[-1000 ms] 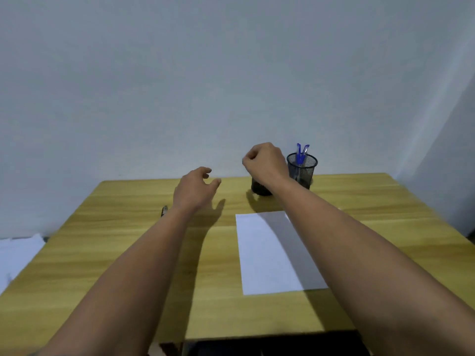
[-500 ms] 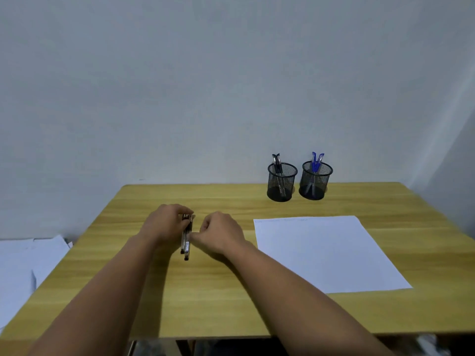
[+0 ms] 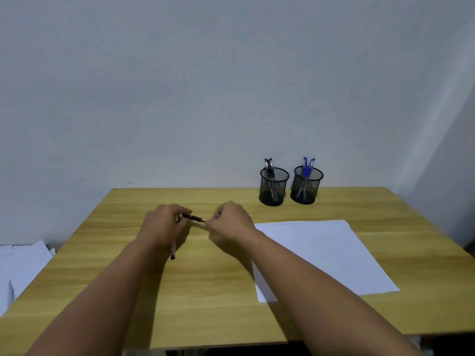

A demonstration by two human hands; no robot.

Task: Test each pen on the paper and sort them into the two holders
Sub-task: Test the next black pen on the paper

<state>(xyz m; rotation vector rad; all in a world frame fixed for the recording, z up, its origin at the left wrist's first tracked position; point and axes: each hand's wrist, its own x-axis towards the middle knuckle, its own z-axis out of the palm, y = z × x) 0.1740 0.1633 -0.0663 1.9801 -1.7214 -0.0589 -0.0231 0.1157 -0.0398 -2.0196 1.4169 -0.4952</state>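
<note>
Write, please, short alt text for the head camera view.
Both hands, left hand and right hand, hold a dark pen between them above a wooden table. White paper lies right; two mesh holders stand behind.

Soft, dim overhead light casts faint shadows of both forearms onto the wooden table (image 3: pixel 385 206), while wide-angle distortion bends its edges and motion blur smears the fingers.
</note>
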